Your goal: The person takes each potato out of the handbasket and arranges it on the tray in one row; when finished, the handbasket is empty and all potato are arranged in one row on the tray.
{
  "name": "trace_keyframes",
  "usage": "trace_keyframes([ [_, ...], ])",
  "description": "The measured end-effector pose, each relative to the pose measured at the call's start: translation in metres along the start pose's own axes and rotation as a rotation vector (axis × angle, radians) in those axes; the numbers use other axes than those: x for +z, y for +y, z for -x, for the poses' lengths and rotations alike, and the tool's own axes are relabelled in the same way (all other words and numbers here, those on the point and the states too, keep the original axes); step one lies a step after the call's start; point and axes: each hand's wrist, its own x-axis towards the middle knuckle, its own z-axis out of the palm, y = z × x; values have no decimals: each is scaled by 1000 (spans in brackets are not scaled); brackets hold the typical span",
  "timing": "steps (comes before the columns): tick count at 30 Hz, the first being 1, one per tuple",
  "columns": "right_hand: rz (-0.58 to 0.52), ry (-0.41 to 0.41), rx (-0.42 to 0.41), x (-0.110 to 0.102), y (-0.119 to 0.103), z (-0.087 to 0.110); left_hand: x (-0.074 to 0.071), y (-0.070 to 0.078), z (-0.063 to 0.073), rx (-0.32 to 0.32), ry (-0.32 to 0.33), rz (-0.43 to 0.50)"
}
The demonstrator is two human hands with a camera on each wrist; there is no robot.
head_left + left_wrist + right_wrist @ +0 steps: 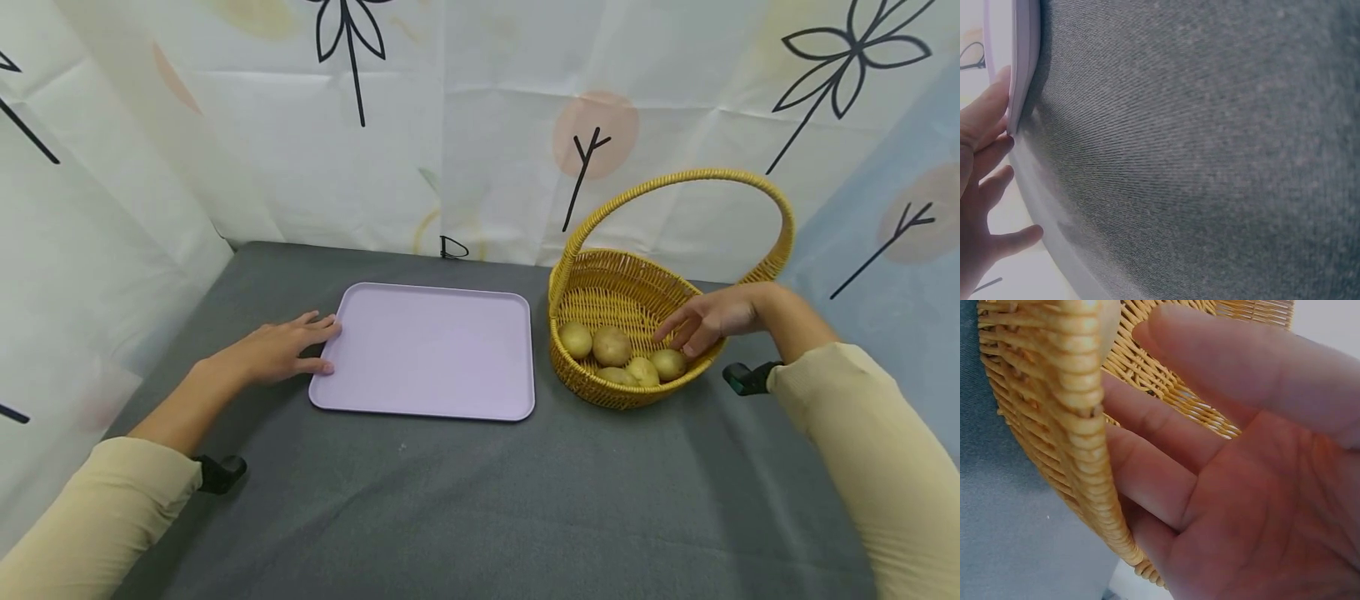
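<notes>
A lilac rectangular tray (431, 350) lies flat on the grey cloth. My left hand (283, 350) rests at its left edge, fingers spread and the thumb touching the rim; the left wrist view shows that hand (985, 169) against the tray's side (1025, 56). To the right stands a yellow wicker basket (600, 287) with a tall arched handle. Several potatoes (612, 345) lie at the basket's near side. My right hand (712, 321) reaches over the basket's right rim, fingers loosely bent above a potato (668, 364). In the right wrist view the rim (1085, 425) hides its fingertips.
Grey cloth (450, 508) covers the table. Behind it hangs a pale printed curtain (495, 167), with more fabric at the left and right. The basket's handle (686, 175) arches high near my right forearm. Dark wrist straps (221, 475) sit at both cuffs.
</notes>
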Motion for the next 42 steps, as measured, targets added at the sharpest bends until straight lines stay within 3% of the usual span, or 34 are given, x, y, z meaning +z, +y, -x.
trace_keyframes([
  [16,0,15,14,1,-1,-12,0,-3,1,4,5,41],
  [30,-48,-68,28,3,0,-26,1,-5,0,6,-2,69],
  [42,26,-66,-3,9,-11,-26,0,-6,1,9,-3,76],
])
